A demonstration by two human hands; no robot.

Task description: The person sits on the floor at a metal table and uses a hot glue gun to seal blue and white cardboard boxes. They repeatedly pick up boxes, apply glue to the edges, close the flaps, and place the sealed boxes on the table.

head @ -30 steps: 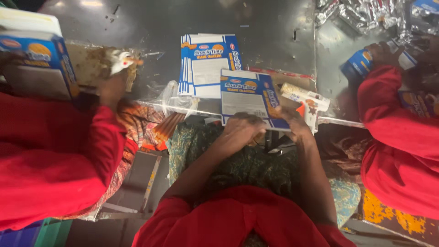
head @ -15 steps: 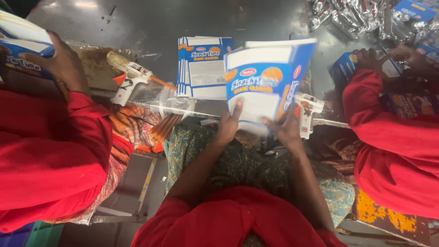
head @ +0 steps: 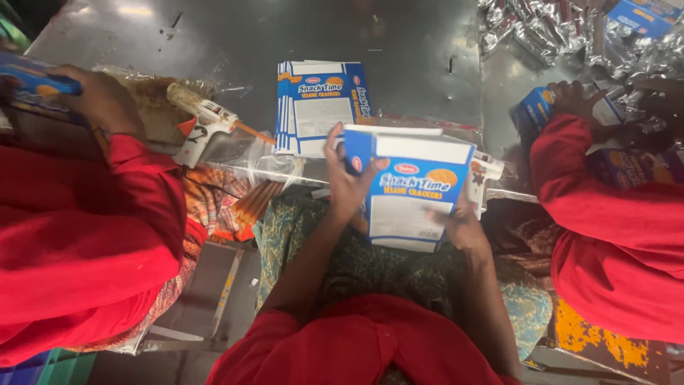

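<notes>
Far left, a co-worker's glue gun [head: 203,128] lies on the steel table [head: 399,43]. Our left hand [head: 347,182] pinches the blue-and-white carton [head: 417,192] at its top flap; our right hand [head: 463,224] cups its lower edge above our lap. We judge that the half-formed carton could buckle if squeezed unevenly.

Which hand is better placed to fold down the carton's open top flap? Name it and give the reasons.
Left, probably. The left hand grips the blue and white carton at its upper left corner, right by the open top flap. The right hand supports the lower right edge, farther from it.
</notes>
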